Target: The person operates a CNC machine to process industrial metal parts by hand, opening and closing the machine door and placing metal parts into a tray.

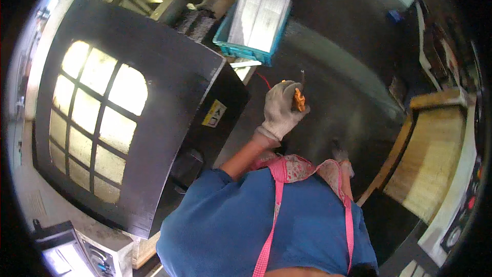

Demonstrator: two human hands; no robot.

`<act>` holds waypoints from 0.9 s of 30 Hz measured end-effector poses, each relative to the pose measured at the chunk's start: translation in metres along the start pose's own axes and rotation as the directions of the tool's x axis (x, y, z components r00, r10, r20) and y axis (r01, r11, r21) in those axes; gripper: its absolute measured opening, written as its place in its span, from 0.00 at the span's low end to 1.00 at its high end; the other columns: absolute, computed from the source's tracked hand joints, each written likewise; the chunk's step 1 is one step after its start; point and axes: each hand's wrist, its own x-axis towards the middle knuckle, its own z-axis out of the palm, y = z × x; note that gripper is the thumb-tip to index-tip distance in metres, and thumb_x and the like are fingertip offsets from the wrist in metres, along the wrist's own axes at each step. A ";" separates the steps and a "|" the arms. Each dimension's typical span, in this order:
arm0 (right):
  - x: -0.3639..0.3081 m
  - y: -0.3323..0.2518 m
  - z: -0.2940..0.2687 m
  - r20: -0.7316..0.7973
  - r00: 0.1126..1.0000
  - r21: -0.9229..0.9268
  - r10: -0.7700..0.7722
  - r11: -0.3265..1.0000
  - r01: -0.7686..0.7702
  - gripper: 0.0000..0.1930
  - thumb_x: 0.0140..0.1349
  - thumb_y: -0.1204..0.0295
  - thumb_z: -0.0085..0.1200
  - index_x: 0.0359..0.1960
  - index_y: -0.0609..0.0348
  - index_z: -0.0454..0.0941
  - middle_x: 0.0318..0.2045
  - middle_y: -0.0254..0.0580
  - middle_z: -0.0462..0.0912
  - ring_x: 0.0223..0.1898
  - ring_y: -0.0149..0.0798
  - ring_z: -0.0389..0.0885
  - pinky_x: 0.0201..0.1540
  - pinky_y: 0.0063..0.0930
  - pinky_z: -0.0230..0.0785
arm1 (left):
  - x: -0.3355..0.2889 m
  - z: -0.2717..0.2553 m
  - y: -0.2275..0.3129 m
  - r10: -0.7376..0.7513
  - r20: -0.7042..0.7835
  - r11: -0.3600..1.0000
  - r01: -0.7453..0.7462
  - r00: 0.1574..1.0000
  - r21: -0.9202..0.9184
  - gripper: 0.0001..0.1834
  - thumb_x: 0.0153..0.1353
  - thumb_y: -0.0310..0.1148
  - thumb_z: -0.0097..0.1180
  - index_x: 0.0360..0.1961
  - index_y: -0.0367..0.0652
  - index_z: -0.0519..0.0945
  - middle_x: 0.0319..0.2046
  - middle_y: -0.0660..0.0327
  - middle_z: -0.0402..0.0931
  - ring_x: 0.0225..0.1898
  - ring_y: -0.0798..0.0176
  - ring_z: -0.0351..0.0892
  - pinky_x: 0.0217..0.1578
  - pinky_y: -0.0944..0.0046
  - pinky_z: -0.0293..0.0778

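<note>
My left hand [281, 106], in a pale work glove, is raised ahead of my body beside the dark machine cabinet. Its fingers are closed around an orange-handled tool [300, 100] with a thin dark tip pointing away from me; its exact kind is not clear. Down by my right side, my right hand [340, 154] also seems gloved. It is dim and blurred, so its fingers and anything in them cannot be made out. Over a blue shirt I wear a pink patterned apron [300, 169].
A large black cabinet [169, 56] with a lit, barred window stands at my left. Beyond it, a teal crate [246, 51] holds white blocks or boards [259, 18]. At my right is a wood-framed piece [425, 159]. Dark floor [338, 82] stretches ahead.
</note>
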 end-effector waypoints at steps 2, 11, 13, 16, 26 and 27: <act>0.070 -0.062 0.008 0.037 0.978 0.123 -0.206 0.972 0.200 0.23 0.74 0.65 0.54 0.68 0.56 0.76 0.60 0.38 0.83 0.53 0.42 0.84 0.60 0.33 0.76 | 0.000 -0.007 -0.011 -0.058 -0.044 0.996 0.061 0.997 0.066 0.36 0.40 0.39 0.82 0.52 0.45 0.81 0.49 0.54 0.81 0.52 0.45 0.82 0.53 0.48 0.78; 0.109 -0.294 0.054 0.262 0.617 0.373 -0.742 0.668 0.644 0.36 0.67 0.77 0.66 0.76 0.58 0.66 0.70 0.44 0.75 0.71 0.35 0.71 0.74 0.35 0.65 | -0.005 -0.013 -0.031 -0.335 -0.067 0.931 0.341 0.940 0.130 0.36 0.43 0.41 0.80 0.55 0.47 0.81 0.53 0.55 0.79 0.51 0.46 0.83 0.54 0.51 0.80; 0.118 -0.310 0.060 0.265 0.589 0.493 -0.764 0.632 0.598 0.36 0.66 0.78 0.66 0.76 0.59 0.66 0.70 0.44 0.75 0.71 0.35 0.72 0.74 0.34 0.64 | 0.003 -0.011 -0.030 -0.448 -0.077 0.880 0.454 0.891 0.142 0.37 0.43 0.41 0.79 0.58 0.50 0.81 0.53 0.54 0.79 0.52 0.47 0.83 0.55 0.51 0.79; 0.146 -0.324 0.063 0.317 0.533 0.547 -0.785 0.610 0.573 0.35 0.67 0.77 0.64 0.75 0.58 0.67 0.69 0.45 0.77 0.70 0.39 0.74 0.73 0.34 0.67 | 0.021 -0.015 -0.032 -0.532 -0.034 0.846 0.533 0.846 0.035 0.37 0.45 0.41 0.79 0.59 0.48 0.80 0.53 0.53 0.78 0.54 0.47 0.83 0.56 0.50 0.79; 0.231 -0.378 0.054 0.273 0.399 0.428 -0.875 0.482 0.765 0.26 0.64 0.75 0.69 0.64 0.58 0.78 0.56 0.44 0.85 0.54 0.38 0.85 0.57 0.33 0.78 | 0.031 -0.043 -0.014 -0.535 -0.184 0.821 0.559 0.825 0.115 0.34 0.55 0.36 0.73 0.64 0.43 0.78 0.54 0.49 0.80 0.55 0.46 0.82 0.56 0.49 0.78; 0.240 -0.385 0.055 0.251 0.387 0.384 -0.887 0.458 0.802 0.25 0.65 0.75 0.70 0.63 0.58 0.79 0.54 0.44 0.86 0.53 0.38 0.85 0.55 0.33 0.78 | 0.016 -0.055 -0.001 -0.432 -0.177 0.822 0.467 0.884 0.326 0.32 0.56 0.35 0.72 0.64 0.43 0.79 0.55 0.49 0.80 0.55 0.47 0.82 0.56 0.49 0.78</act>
